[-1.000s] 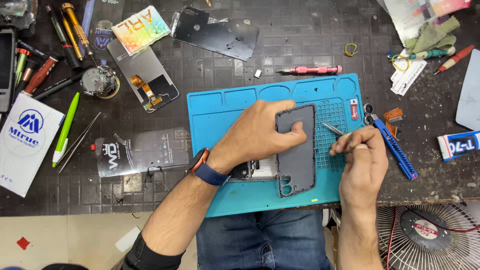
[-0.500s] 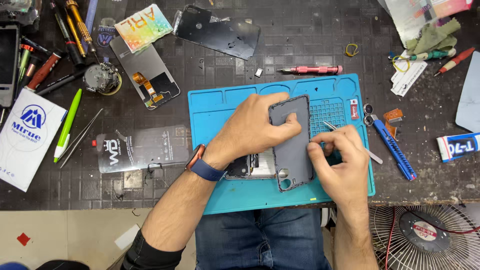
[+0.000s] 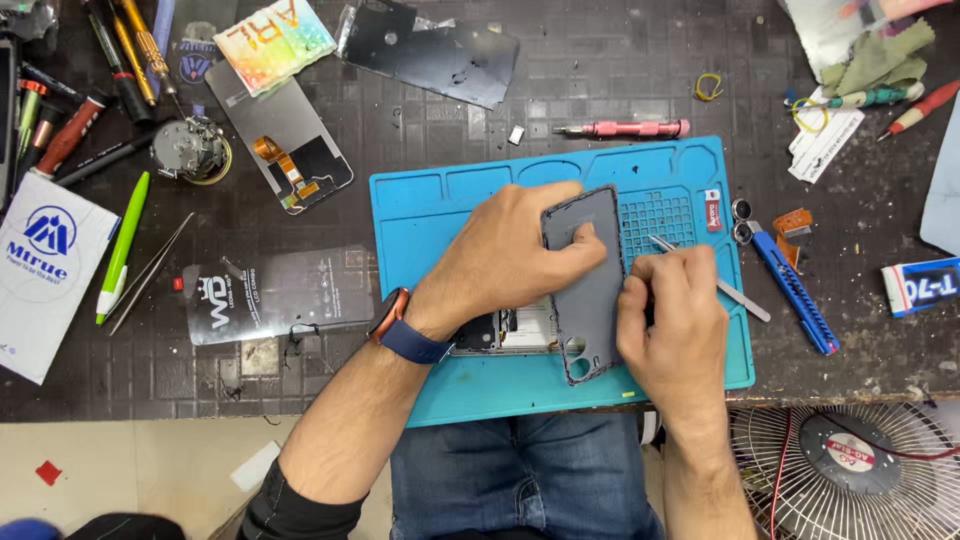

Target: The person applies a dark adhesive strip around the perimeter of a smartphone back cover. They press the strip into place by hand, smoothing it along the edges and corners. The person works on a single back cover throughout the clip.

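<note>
On the dark tabletop [image 3: 600,90] lies a blue mat [image 3: 440,210], and on it an opened phone [image 3: 520,330]. Its grey back cover [image 3: 590,290] is already lifted clear along one side, tilted up, the other edge seemingly still seated. The left hand [image 3: 510,255] closes its grip round the cover's top; the right hand [image 3: 670,320] pinches metal tweezers [image 3: 735,295] at its edge.

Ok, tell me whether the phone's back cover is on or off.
Off, partly: the grey back cover is lifted, tilted by the left hand, exposing the phone's internals beneath.
</note>
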